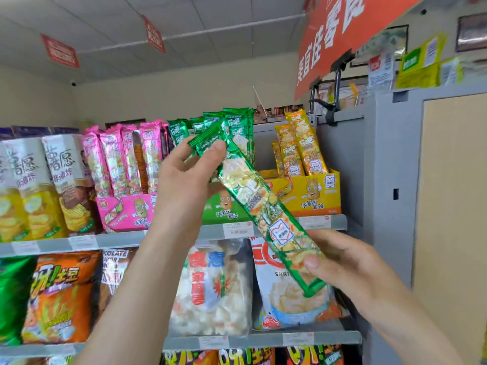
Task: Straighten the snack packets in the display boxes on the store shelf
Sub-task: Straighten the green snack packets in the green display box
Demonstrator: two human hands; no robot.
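Currently pinching green packet (251, 193) top, eleven o'clock, with left hand (188, 177); gripping bottom, five o'clock, with right hand (350, 264).

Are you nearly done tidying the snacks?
Partway, it seems. The pink packets in the pink cardboard box and the yellow packets in the yellow cardboard box stand fairly upright. In hand: one long green foil packet, held slanted, left hand pinching its top, right hand gripping its bottom. Left: standing it in the green cardboard box, where other green packets sit unevenly.
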